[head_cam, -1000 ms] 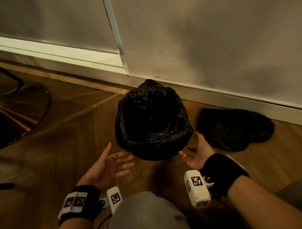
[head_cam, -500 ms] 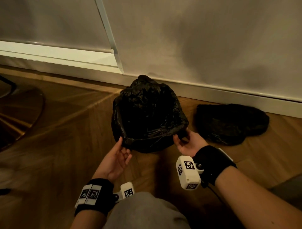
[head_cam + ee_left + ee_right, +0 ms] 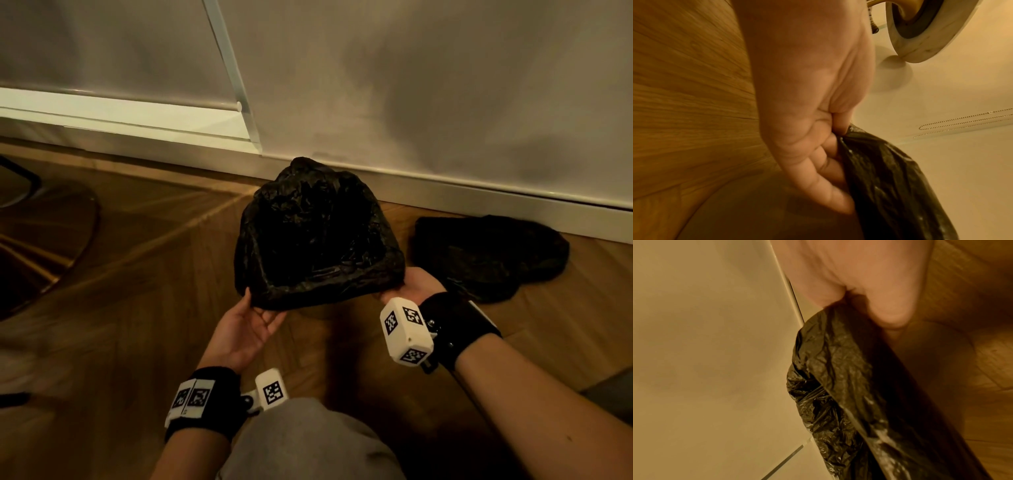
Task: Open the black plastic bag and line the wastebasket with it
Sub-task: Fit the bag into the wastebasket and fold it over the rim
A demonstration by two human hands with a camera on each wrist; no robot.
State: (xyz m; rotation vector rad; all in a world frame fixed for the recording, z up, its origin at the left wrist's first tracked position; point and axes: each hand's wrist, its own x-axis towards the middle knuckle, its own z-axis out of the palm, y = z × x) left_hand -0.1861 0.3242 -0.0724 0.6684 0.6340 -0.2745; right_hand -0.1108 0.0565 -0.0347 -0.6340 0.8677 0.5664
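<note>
While both my hands sit at the near rim, the biggest things in the head view matter least: the pale wall point(image 3: 445, 85) across the top and the wood floor point(image 3: 120, 274) filling the rest. At the middle of the frame stands the wastebasket point(image 3: 318, 240), wholly wrapped in the black plastic bag point(image 3: 308, 294), whose mouth is open and turned down over the rim. Right of it, by the skirting, lies a second dark bundle point(image 3: 486, 257) — I leave that alone.

My left hand point(image 3: 246, 329) is at the lower left of the basket; the left wrist view shows its fingers point(image 3: 830, 178) curled against the film and the thumb tucked over the edge, so it pinches the bag. My right hand point(image 3: 414, 286) is at the lower right corner, thumb and fingers closed on a fold of plastic there, as the right wrist view confirms.

I judge the lining nearly done and the step in hand is seating the overhang. To do it well I would pull both corners down evenly — small tugs, not one hard one, since thin film tears easily — and check the far rim, which looks bunched high against the wall.
</note>
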